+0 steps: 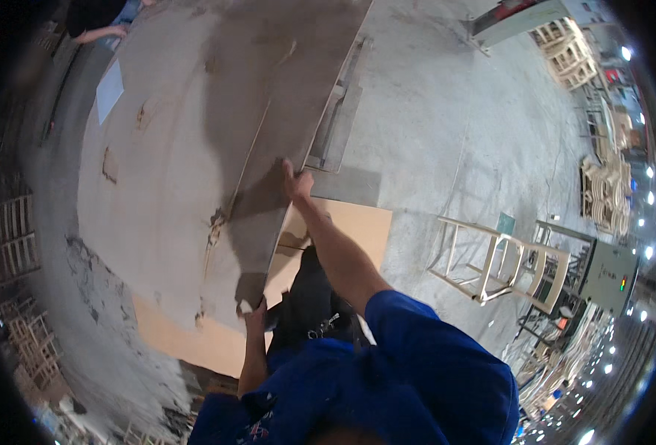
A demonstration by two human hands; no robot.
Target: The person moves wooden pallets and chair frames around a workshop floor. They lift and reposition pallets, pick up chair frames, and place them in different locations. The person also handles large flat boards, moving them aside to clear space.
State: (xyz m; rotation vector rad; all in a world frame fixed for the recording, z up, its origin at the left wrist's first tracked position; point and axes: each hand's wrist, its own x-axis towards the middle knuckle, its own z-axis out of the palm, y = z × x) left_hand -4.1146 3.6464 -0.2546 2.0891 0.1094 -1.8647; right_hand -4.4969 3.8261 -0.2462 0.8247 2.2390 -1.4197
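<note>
A large greyish-brown plywood sheet [157, 193], marked with knots and long cracks, spreads in front of me. My right hand [297, 182] grips its right edge, thumb on top and the other fingers mostly hidden. Closer to my body, my left hand [254, 315] is closed on the same edge near the sheet's near corner; its fingers are partly hidden. Under the sheet and around my legs lies a paler tan board [365, 226]. A white rectangular paper [110, 92] rests on the sheet's far left part.
Another person's arm [101, 33] reaches toward the sheet's far left end. A grey metal frame [335, 133] shows beside its right edge. On the right stand a wooden chair frame [491, 259] and a grey-green control box [608, 276]. Stacked wooden parts [564, 52] lie farther off.
</note>
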